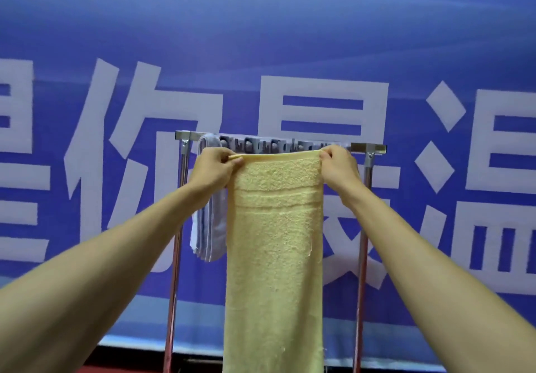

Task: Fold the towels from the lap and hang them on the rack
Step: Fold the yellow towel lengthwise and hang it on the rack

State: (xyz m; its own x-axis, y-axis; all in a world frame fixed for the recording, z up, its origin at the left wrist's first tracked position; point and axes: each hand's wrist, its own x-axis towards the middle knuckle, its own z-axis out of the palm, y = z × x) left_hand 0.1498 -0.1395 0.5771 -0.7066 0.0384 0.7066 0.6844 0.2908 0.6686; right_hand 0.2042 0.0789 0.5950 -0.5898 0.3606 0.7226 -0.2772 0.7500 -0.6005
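A long yellow towel (275, 245) hangs straight down in front of the metal rack (367, 152), folded into a narrow strip. My left hand (213, 169) pinches its top left corner and my right hand (339, 167) pinches its top right corner, holding the top edge level just below the rack's top bar. A folded white towel with blue stripes (208, 227) hangs over the bar at the left, partly behind my left wrist.
A row of grey clips (278, 146) lines the rack's top bar behind the yellow towel. A big blue banner with white characters (261, 53) fills the background. The rack's two upright poles (174, 285) run down to a red floor.
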